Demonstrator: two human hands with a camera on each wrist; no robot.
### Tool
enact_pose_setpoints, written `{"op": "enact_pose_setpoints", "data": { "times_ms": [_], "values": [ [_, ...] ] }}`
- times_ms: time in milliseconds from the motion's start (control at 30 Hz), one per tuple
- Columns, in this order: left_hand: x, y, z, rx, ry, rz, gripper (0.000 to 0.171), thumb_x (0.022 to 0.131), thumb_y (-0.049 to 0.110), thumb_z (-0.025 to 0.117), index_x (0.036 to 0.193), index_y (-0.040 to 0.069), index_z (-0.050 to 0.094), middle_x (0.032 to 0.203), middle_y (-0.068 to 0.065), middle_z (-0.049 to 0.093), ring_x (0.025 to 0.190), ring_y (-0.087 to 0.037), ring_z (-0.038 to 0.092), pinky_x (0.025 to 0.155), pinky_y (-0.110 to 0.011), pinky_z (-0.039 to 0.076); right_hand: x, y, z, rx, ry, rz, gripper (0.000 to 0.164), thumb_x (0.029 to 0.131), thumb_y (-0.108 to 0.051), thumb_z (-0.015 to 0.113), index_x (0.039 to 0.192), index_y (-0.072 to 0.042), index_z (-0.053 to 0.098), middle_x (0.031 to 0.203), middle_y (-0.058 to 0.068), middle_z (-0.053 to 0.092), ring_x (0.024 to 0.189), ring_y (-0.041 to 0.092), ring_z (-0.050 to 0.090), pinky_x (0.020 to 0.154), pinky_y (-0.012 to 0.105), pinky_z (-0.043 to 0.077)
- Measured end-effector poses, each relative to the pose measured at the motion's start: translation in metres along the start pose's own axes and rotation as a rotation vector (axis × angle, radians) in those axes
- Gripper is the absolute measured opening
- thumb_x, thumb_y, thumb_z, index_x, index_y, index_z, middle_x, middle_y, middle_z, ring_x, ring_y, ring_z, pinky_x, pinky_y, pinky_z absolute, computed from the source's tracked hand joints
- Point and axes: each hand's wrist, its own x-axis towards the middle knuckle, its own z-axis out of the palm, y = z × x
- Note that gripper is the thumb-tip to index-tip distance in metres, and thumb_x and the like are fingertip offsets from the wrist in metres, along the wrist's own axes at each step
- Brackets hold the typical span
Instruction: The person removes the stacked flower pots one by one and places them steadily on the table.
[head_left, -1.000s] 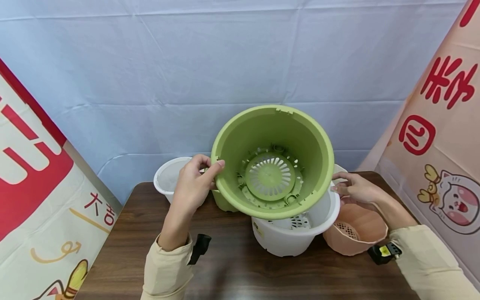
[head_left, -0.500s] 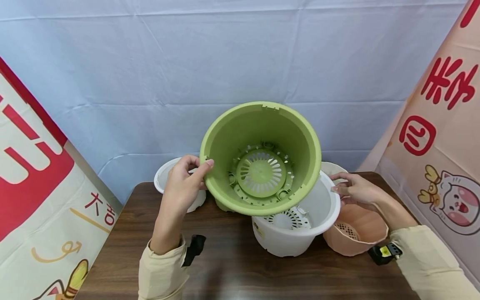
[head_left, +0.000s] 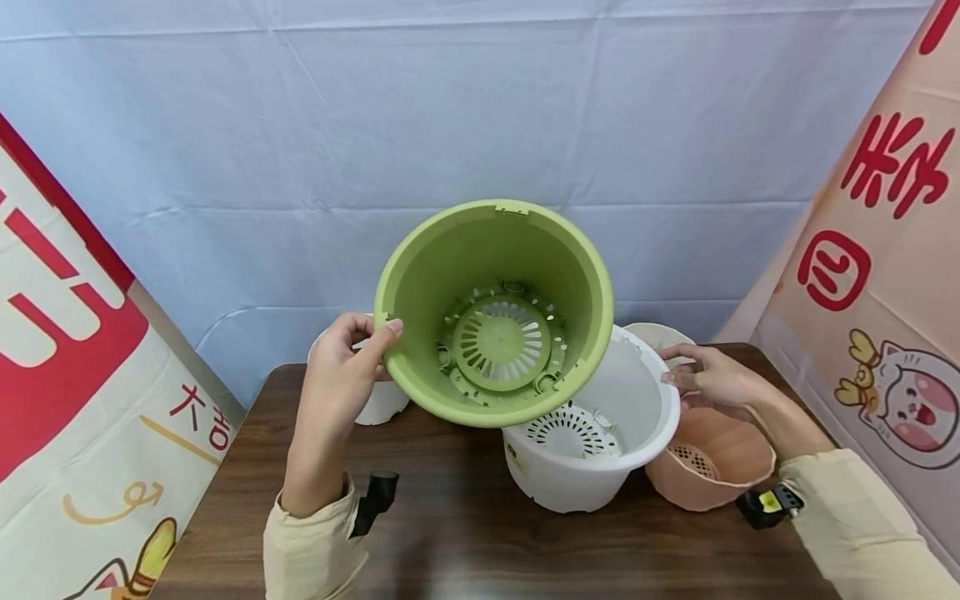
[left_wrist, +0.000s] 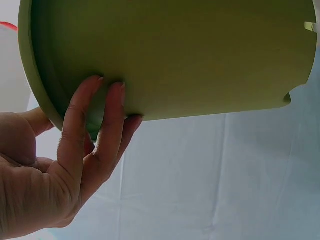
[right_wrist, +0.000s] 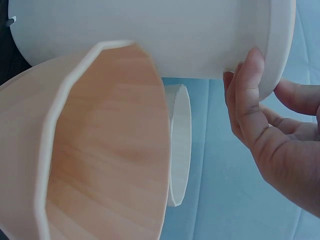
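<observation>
My left hand (head_left: 337, 371) grips the left rim of a large green flower pot (head_left: 487, 242), thumb inside and fingers against the outer wall. The pot is held up, tilted so its mouth and slotted bottom show in the head view. My right hand (head_left: 712, 377) pinches the right rim of a white flower pot (head_left: 566, 492) standing on the table. In the head view the green pot overlaps the white one's left rim. The right wrist view shows thumb and fingers on either side of the white rim (right_wrist: 280, 50).
A peach-coloured pot (head_left: 727, 442) stands at the right, below my right hand. Behind it is a cream pot (head_left: 656, 335). Another white pot (head_left: 384, 404) is partly hidden behind my left hand. A pale cloth (head_left: 480, 125) hangs behind the dark wooden table (head_left: 465, 533).
My left hand has moved left with the green pot, uncovering more of the white pot's inside. The right hand has stayed on the white rim. A smaller green pot behind is now hidden.
</observation>
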Motion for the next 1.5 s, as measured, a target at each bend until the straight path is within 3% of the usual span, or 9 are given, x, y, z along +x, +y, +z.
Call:
{"op": "enact_pose_setpoints", "data": {
  "times_ms": [167,467,833,1167,1500],
  "values": [
    [-0.002,-0.001,-0.005,0.015,0.026,0.000,0.029,0.090,0.025,0.057,0.094,-0.003,0.049,0.113,-0.009,0.053,0.066,-0.015,0.065,0.067,-0.027,0.055,0.001,-0.001,0.000,0.000,0.007,0.007,0.051,0.094,-0.001,0.047,0.132,0.015,0.018,0.092,0.009,0.060,0.074,0.014,0.059,0.062,0.030,0.054],
    [-0.005,-0.004,-0.013,-0.002,0.076,-0.010,0.030,0.090,0.024,0.058,0.095,-0.005,0.050,0.104,-0.014,0.055,0.065,-0.011,0.064,0.066,-0.027,0.055,0.001,-0.001,0.000,-0.006,0.013,0.008,0.051,0.093,-0.002,0.047,0.132,0.016,0.019,0.093,0.010,0.060,0.074,0.014,0.059,0.063,0.031,0.054],
    [-0.010,-0.010,-0.023,0.079,0.148,-0.036,0.032,0.090,0.027,0.058,0.096,-0.004,0.051,0.107,-0.012,0.053,0.064,-0.005,0.061,0.064,-0.021,0.054,0.000,-0.001,0.001,-0.009,0.005,0.001,0.051,0.094,-0.003,0.047,0.132,0.016,0.019,0.093,0.010,0.060,0.074,0.014,0.059,0.062,0.031,0.054],
    [-0.014,-0.020,-0.032,0.106,0.220,-0.053,0.029,0.089,0.027,0.059,0.091,-0.002,0.052,0.083,-0.007,0.055,0.063,-0.005,0.058,0.062,-0.019,0.052,-0.001,-0.001,0.001,-0.014,0.020,0.007,0.049,0.094,-0.003,0.047,0.131,0.015,0.021,0.094,0.012,0.060,0.073,0.014,0.059,0.062,0.030,0.053],
    [-0.017,-0.027,-0.041,0.126,0.262,-0.090,0.031,0.089,0.029,0.059,0.091,-0.001,0.053,0.080,-0.003,0.054,0.066,-0.004,0.055,0.061,-0.017,0.050,0.000,0.000,0.000,-0.015,0.014,0.013,0.049,0.093,-0.002,0.047,0.131,0.015,0.021,0.096,0.014,0.059,0.075,0.015,0.060,0.064,0.031,0.054]
  ]
}}
